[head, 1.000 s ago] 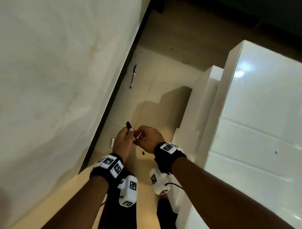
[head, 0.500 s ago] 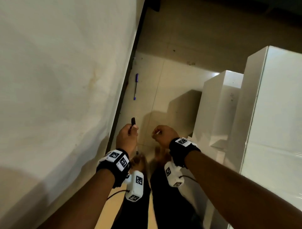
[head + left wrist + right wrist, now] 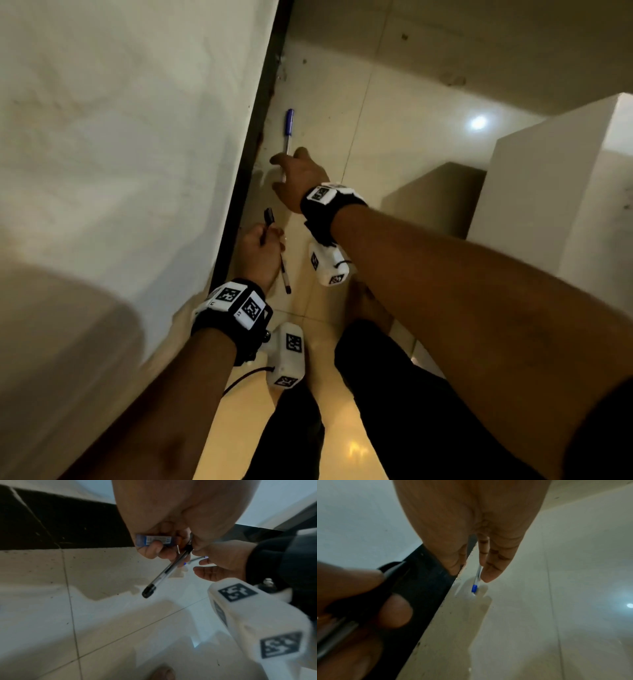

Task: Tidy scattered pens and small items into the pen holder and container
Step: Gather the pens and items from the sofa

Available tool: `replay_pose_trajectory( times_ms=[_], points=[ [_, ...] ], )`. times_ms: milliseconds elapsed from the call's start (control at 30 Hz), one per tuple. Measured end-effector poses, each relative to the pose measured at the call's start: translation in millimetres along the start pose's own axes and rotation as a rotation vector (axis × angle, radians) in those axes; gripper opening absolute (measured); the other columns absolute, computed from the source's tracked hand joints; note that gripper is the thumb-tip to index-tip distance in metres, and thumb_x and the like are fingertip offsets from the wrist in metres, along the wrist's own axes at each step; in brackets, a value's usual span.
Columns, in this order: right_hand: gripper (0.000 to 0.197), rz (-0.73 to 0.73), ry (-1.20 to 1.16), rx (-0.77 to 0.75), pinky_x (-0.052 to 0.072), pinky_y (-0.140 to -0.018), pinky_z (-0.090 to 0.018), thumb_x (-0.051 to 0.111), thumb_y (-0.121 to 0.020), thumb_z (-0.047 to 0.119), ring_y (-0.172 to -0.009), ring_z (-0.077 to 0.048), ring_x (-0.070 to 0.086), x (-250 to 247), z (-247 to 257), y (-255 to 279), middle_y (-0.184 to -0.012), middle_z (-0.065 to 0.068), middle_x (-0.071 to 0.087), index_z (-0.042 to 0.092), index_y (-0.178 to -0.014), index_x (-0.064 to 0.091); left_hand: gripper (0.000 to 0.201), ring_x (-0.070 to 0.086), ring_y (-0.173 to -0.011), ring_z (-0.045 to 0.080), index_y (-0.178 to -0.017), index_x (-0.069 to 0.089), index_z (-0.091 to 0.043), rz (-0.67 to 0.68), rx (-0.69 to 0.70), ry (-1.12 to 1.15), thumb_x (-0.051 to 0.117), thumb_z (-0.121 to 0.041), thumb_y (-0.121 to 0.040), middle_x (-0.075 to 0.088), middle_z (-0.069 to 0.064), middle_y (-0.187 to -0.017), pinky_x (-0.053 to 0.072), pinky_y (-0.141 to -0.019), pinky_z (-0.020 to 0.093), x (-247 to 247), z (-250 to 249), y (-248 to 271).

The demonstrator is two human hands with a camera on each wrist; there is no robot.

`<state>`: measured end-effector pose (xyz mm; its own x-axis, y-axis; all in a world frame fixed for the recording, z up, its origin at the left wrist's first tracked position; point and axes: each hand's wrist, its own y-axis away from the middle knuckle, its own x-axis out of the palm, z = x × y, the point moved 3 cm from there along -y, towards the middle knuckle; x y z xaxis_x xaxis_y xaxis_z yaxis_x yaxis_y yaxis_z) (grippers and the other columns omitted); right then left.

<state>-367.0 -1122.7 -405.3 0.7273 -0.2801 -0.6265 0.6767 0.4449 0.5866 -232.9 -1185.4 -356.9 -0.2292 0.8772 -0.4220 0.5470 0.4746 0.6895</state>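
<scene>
A blue-capped pen (image 3: 289,130) lies on the tiled floor beside the dark skirting. My right hand (image 3: 291,171) reaches over its near end with fingers (image 3: 494,566) straight, and the pen (image 3: 476,580) shows just past their tips; I cannot tell whether they touch it. Nearer to me, my left hand (image 3: 260,246) grips a clear black-capped pen (image 3: 282,270). In the left wrist view the same hand (image 3: 163,547) also holds a small blue box (image 3: 154,540) alongside the black pen (image 3: 163,573). No pen holder or container is in view.
A white wall (image 3: 120,137) with a dark skirting (image 3: 253,144) runs along the left. White cabinet blocks (image 3: 548,205) stand on the right. My legs in black trousers (image 3: 394,394) are below, on the glossy tile floor (image 3: 376,120).
My right hand left the left hand, opened and moved forward to the blue pen. The view has come closer to that pen. The left hand still holds the black pen.
</scene>
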Motion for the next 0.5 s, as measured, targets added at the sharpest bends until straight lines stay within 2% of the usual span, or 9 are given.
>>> replay_pose_trajectory(
  times_ms=[67,200,267,333,400,500],
  points=[
    [0.043,-0.004,0.075,0.013,0.044,-0.081,-0.03,0.058,-0.093,0.029,-0.105,-0.034,0.058,5.9,1.1,-16.0,-0.128,-0.014,0.046,0.012,-0.131,0.053,0.028,0.055,-0.069,0.014,-0.095,0.065,-0.006,-0.009,-0.008,-0.012,0.045,-0.024,-0.1,0.06,0.0,-0.075,0.044,-0.057,0.018,-0.1,4.1,-9.7],
    [0.027,-0.114,0.114,0.098,0.043,-0.076,-0.03,0.051,-0.094,0.011,-0.101,-0.035,0.061,15.0,-14.4,-11.1,-0.114,-0.017,0.06,0.001,-0.117,0.061,0.031,0.058,-0.075,0.019,-0.096,0.065,-0.004,-0.013,-0.033,-0.004,0.05,-0.03,-0.098,0.063,0.003,-0.079,0.046,-0.07,0.027,-3.6,18.2,-15.2],
    [0.027,-0.113,0.092,0.138,0.045,-0.08,-0.032,0.049,-0.093,0.007,-0.104,-0.036,0.06,19.5,-25.7,5.5,-0.115,-0.019,0.061,0.001,-0.117,0.06,0.032,0.056,-0.073,0.017,-0.094,0.064,-0.001,-0.005,-0.021,-0.007,0.051,-0.03,-0.097,0.061,0.004,-0.077,0.044,-0.067,0.026,-4.9,23.0,-9.5],
    [0.026,-0.03,0.045,0.197,0.045,-0.076,-0.03,0.054,-0.089,0.008,-0.104,-0.035,0.06,23.7,-38.0,32.2,-0.115,-0.018,0.062,0.005,-0.115,0.06,0.033,0.053,-0.071,0.017,-0.091,0.062,0.0,0.016,-0.009,-0.04,0.051,-0.03,-0.098,0.058,0.006,-0.077,0.041,-0.063,0.025,-5.6,26.8,1.0],
    [0.024,0.063,-0.009,0.281,0.04,-0.067,-0.026,0.063,-0.084,0.012,-0.092,-0.029,0.061,27.1,-54.0,62.8,-0.11,-0.013,0.063,0.01,-0.107,0.06,0.032,0.051,-0.069,0.019,-0.087,0.061,-0.001,0.036,0.002,-0.064,0.052,-0.03,-0.097,0.057,0.009,-0.074,0.041,-0.065,0.027,-3.9,27.3,12.8],
    [0.038,0.103,-0.209,0.407,0.04,-0.064,-0.026,0.073,-0.076,0.021,-0.081,-0.023,0.057,34.0,-71.6,114.0,-0.103,-0.007,0.062,0.014,-0.108,0.055,0.026,0.054,-0.067,0.02,-0.081,0.062,-0.011,0.074,0.0,-0.085,0.054,-0.03,-0.097,0.062,0.008,-0.073,0.043,-0.07,0.032,1.5,23.9,32.2]
  ],
)
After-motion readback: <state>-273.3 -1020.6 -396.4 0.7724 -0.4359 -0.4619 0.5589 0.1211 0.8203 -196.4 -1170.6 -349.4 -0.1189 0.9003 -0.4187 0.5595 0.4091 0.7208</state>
